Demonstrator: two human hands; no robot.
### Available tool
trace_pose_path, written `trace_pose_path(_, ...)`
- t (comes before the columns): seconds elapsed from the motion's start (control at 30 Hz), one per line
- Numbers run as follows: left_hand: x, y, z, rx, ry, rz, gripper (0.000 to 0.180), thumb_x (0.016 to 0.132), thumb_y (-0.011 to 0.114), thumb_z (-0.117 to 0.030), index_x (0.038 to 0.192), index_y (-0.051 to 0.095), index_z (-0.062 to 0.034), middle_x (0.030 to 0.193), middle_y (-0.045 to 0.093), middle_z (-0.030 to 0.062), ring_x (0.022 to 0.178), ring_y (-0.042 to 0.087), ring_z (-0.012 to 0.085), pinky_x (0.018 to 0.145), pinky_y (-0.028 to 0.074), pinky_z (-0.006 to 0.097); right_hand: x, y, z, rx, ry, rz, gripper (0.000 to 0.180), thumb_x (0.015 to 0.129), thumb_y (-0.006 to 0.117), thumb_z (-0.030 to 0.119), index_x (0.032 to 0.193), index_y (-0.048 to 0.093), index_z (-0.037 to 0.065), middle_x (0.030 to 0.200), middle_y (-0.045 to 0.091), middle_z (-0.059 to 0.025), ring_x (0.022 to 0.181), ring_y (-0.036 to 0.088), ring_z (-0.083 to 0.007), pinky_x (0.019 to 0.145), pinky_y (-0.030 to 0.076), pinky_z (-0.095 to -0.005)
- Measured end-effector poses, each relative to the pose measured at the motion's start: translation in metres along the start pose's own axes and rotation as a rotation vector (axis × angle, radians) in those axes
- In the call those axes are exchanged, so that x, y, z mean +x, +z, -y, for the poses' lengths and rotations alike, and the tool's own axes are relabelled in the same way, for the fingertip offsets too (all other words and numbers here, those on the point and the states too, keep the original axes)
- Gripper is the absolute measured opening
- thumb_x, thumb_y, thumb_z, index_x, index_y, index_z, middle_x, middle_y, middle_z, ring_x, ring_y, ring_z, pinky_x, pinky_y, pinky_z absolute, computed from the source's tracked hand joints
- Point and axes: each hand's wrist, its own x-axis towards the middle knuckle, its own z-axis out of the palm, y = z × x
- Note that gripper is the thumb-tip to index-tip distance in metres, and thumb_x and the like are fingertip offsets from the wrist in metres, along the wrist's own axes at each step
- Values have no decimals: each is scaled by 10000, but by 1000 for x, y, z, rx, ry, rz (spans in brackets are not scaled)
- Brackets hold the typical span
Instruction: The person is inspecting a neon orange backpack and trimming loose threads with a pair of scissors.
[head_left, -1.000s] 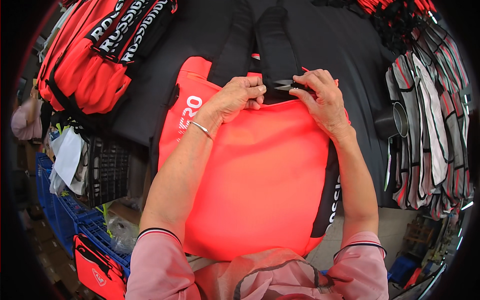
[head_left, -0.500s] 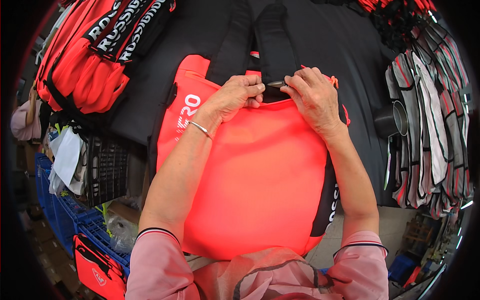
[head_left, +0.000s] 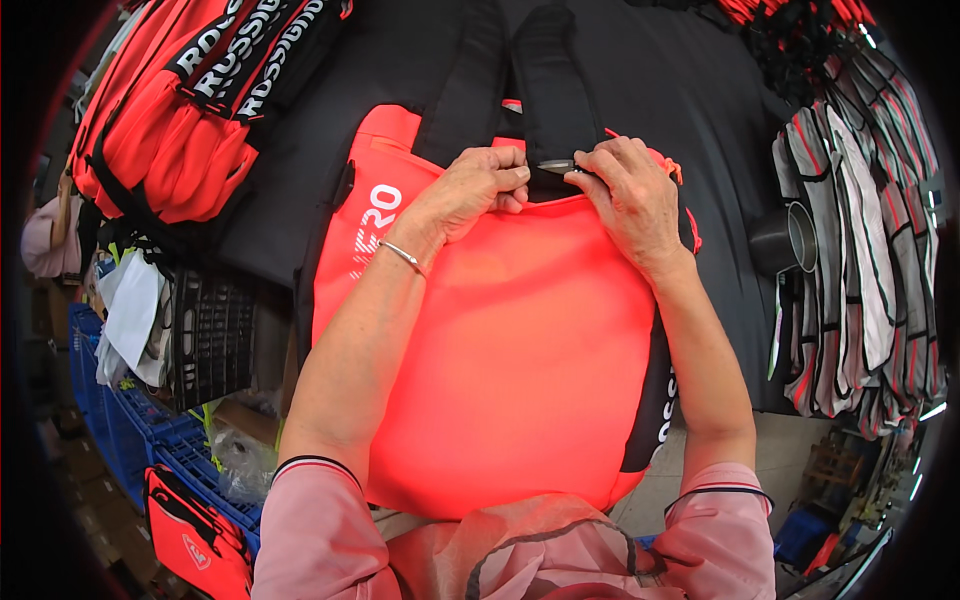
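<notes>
A bright coral-red backpack (head_left: pixel 500 370) with black side panels lies in front of me, reaching over the table's near edge. Its black shoulder straps (head_left: pixel 556 80) stretch away from me. At its upper edge, my left hand (head_left: pixel 485 182) pinches with thumb and fingertips; whatever is between them is too small to make out. Just right of it, my right hand (head_left: pixel 630 200) is closed around a small metal-bladed tool (head_left: pixel 553 166). The blade points left toward my left fingertips, over the dark strip by the straps. The tool's handle is hidden in my fingers.
More red bags (head_left: pixel 170 150) are piled at far left. Grey and white bag pieces (head_left: pixel 850 250) hang in a stack at right, by a dark metal cup (head_left: pixel 782 238). A black crate (head_left: pixel 212 335) and blue crates (head_left: pixel 190 465) stand at left. Black cloth (head_left: pixel 690 90) covers the table.
Both hands stay at the backpack's upper edge. My right hand and the blade have shifted very slightly; the backpack has barely moved.
</notes>
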Motion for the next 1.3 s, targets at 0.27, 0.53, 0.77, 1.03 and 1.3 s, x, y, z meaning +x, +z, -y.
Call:
trace_pose_path(0.27, -1, 1, 0, 6, 19, -23, 119, 978, 569, -120, 864, 579, -87, 751, 559, -31, 652, 526, 38, 643, 464, 187, 1, 0, 4, 27, 64, -33, 197, 759, 796, 158, 893, 670, 87, 844, 609, 1, 773, 600, -176, 615, 510, -310)
trace_pose_path(0.53, -1, 3, 0, 29, 23, -43, 129, 982, 567, -121, 857, 579, -91, 746, 565, -30, 642, 528, 34, 630, 464, 181, -3, 1, 2, 33, 165, -43, 193, 757, 797, 164, 889, 672, 100, 850, 611, 5, 765, 605, -177, 613, 511, -307)
trace_pose_path(0.77, -3, 5, -3, 43, 19, -73, 163, 971, 600, -167, 823, 584, -99, 720, 573, -25, 631, 539, 44, 621, 467, 186, 1, 1, 3, 120, 273, -66, 171, 801, 780, 151, 884, 671, 49, 836, 630, -29, 732, 634, -184, 621, 514, -302)
trace_pose_path(1.03, -2, 30, 3, 413, 168, -358, 393, 970, 614, -374, 815, 606, -13, 647, 583, 25, 548, 561, 79, 544, 476, 219, 2, -3, -3, 500, 655, -57, 211, 852, 762, 163, 964, 670, 10, 872, 663, -68, 773, 660, -179, 714, 529, -292)
trace_pose_path(1.3, 8, 18, 18, 194, 193, -317, 393, 1047, 486, -304, 845, 611, 9, 666, 594, 35, 567, 576, 89, 515, 473, 221, -6, 2, -1, 64, 181, -31, 200, 785, 788, 186, 917, 677, 85, 860, 618, -9, 766, 621, -190, 608, 524, -315)
